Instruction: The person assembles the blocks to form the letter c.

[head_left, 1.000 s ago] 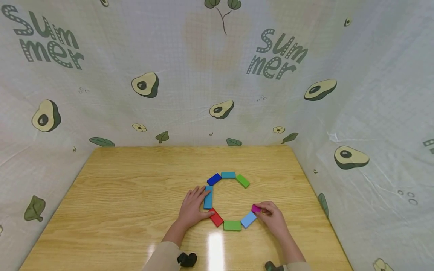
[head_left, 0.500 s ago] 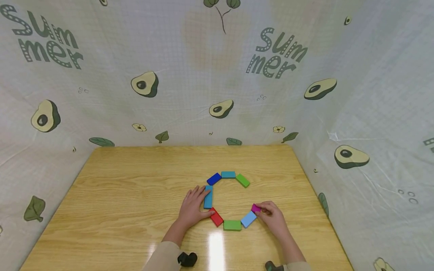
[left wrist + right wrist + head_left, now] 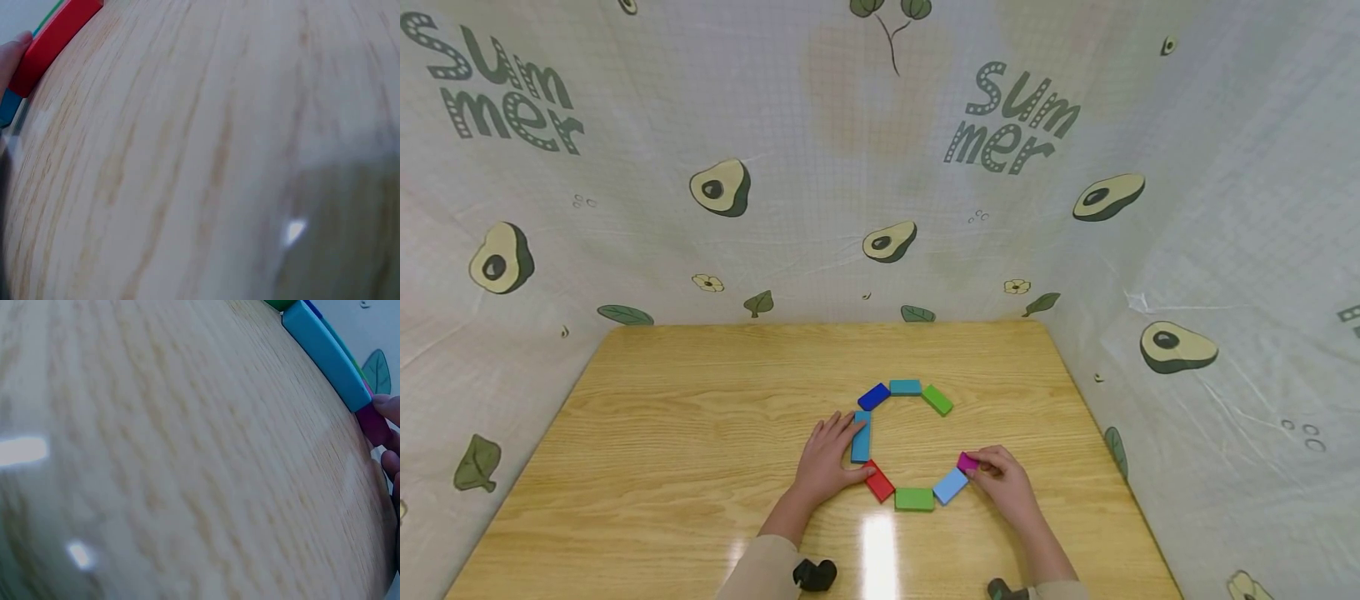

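Observation:
Colored blocks lie flat in an incomplete ring. My right hand (image 3: 1003,485) pinches a magenta block (image 3: 967,462) between thumb and fingers, at the upper end of a light blue block (image 3: 951,486). The right wrist view shows the magenta block (image 3: 373,424) against the end of that light blue block (image 3: 326,353). My left hand (image 3: 826,461) lies with fingers spread at the ring's left side. Its thumb touches a red block (image 3: 879,482) and its index finger a long blue block (image 3: 861,438). The thumb also shows on the red block (image 3: 53,47) in the left wrist view.
A green block (image 3: 913,499) joins the red and light blue ones at the front. At the back are a dark blue block (image 3: 873,397), a teal block (image 3: 905,387) and another green block (image 3: 937,400). A printed cloth (image 3: 820,275) surrounds the wooden table (image 3: 700,400).

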